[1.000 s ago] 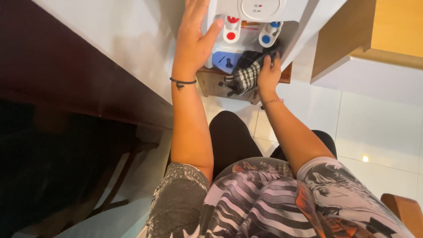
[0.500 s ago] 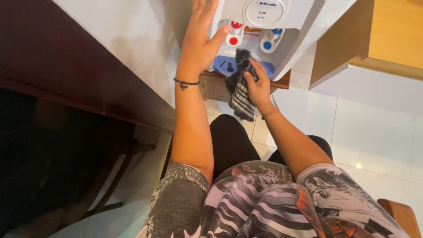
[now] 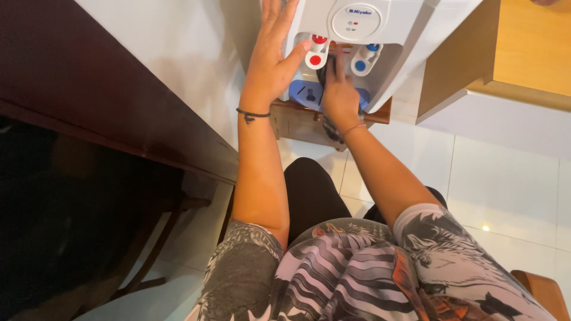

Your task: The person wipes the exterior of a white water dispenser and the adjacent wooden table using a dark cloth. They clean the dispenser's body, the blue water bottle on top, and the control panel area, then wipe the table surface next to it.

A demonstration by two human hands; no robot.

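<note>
Cloth (image 3: 328, 70) sits pressed under the right hand (image 3: 339, 95) between dispenser (image 3: 369, 24) taps; left hand (image 3: 270, 65) spread flat.

- One head-worn camera looks steeply down the person's own torso and arms — near enough that the patterned shirt fills the bottom edge.
- It faces forward toward a white water dispenser (image 3: 363, 35) at the top.
</note>
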